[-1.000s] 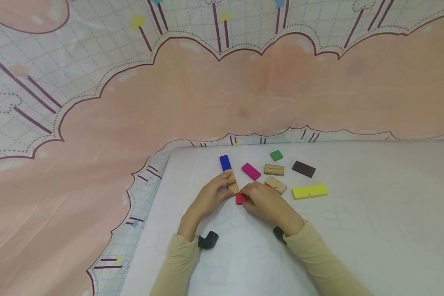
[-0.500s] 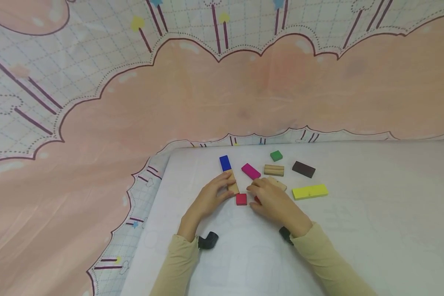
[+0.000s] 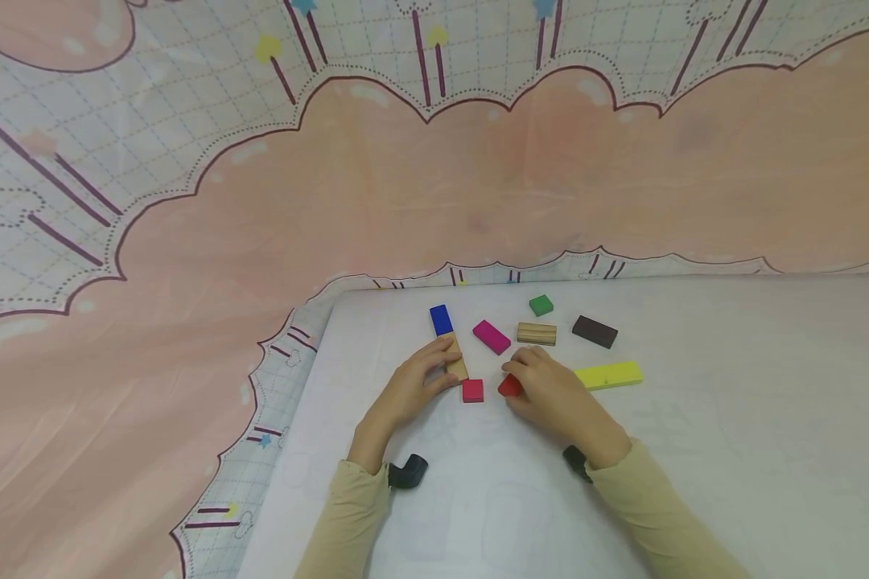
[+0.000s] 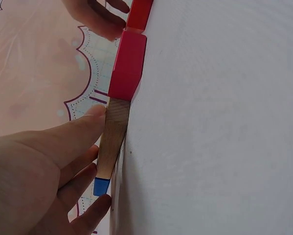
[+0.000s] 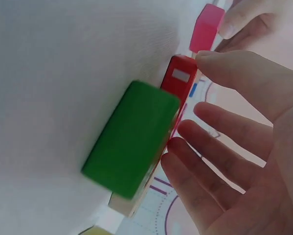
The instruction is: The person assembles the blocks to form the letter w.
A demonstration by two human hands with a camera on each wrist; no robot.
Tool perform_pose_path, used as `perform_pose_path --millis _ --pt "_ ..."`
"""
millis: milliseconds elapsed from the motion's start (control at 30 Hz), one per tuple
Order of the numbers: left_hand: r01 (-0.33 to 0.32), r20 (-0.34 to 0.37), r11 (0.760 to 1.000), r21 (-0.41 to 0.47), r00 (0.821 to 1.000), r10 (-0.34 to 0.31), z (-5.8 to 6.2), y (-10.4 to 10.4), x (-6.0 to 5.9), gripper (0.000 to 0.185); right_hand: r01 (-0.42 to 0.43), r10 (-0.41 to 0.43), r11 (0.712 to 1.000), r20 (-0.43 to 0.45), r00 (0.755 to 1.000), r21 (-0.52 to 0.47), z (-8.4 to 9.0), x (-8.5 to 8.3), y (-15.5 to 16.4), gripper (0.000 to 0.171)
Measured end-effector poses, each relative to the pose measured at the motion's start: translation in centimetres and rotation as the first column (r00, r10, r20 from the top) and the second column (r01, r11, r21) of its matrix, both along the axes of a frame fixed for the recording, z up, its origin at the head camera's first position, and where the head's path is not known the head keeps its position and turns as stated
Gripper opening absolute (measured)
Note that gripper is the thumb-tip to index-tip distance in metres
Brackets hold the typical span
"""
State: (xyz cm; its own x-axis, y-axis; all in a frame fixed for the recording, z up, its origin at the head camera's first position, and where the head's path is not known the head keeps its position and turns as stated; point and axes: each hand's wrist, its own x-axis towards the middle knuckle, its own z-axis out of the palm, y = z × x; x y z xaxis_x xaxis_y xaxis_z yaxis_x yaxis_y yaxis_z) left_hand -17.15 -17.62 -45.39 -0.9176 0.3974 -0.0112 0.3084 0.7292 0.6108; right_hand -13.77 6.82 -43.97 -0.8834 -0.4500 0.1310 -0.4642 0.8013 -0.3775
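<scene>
My left hand (image 3: 413,375) grips a plain wooden block (image 3: 457,368), its thumb at the near end and its fingers along the side. A blue block (image 3: 441,319) meets the wooden block's far end. Against its near end sits a crimson square block (image 3: 473,391), beyond the left thumb in the left wrist view. My right hand (image 3: 550,394) holds a bright red block (image 3: 509,386) between thumb and fingers. Close in the right wrist view is a big green block (image 5: 131,139), which the right hand hides in the head view.
Past the hands lie a magenta block (image 3: 492,337), a striped wooden block (image 3: 537,334), a small green block (image 3: 541,305) and a dark brown block (image 3: 595,331). A long yellow block (image 3: 611,375) lies right of the right hand. A patterned curtain (image 3: 478,177) hangs behind the white table (image 3: 731,434).
My right hand has moved right, off the crimson block and onto the bright red block. The crimson block now shows whole. The left hand has stayed in place.
</scene>
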Motion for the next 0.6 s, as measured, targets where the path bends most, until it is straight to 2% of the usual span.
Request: perform_pose_path --millis 300,600 --pt "0.004 0.003 1.0 0.009 1.0 -0.004 -0.02 -0.07 0.05 0.04 0.028 -0.028 1.0 0.001 1.0 0.01 -0.03 0.22 0.51 0.044" --pt "0.012 -0.007 1.0 0.019 1.0 -0.012 -0.11 -0.11 -0.06 0.04 0.037 -0.037 0.999 -0.022 0.999 0.006 -0.01 0.3 0.45 0.04"
